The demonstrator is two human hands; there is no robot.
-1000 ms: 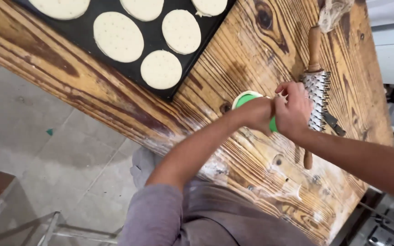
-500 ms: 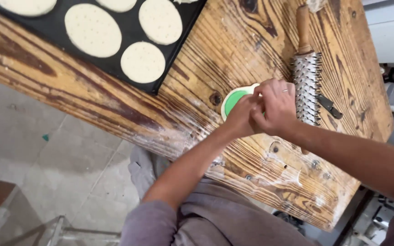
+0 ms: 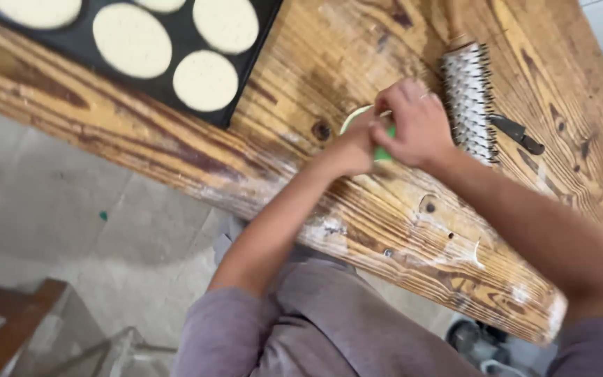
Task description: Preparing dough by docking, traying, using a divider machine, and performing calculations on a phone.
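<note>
Both my hands meet over a round green cutter ring point(image 3: 354, 119) with pale dough inside, resting on the wooden table point(image 3: 399, 223). My left hand point(image 3: 349, 150) grips the ring's near side. My right hand point(image 3: 417, 126) closes over its right side, hiding most of it. A black baking tray point(image 3: 246, 91) at the upper left carries several flat round dough discs point(image 3: 205, 80).
A spiked metal roller point(image 3: 467, 98) with a wooden handle lies just right of my hands, and a dark-handled tool point(image 3: 518, 132) lies beside it. The table's flour-dusted front edge runs diagonally; grey tiled floor point(image 3: 71, 209) and a wooden frame point(image 3: 8, 328) lie below.
The view has shifted, so tray and roller sit higher in frame. My hands stay on the green cutter, covering more of it than before.
</note>
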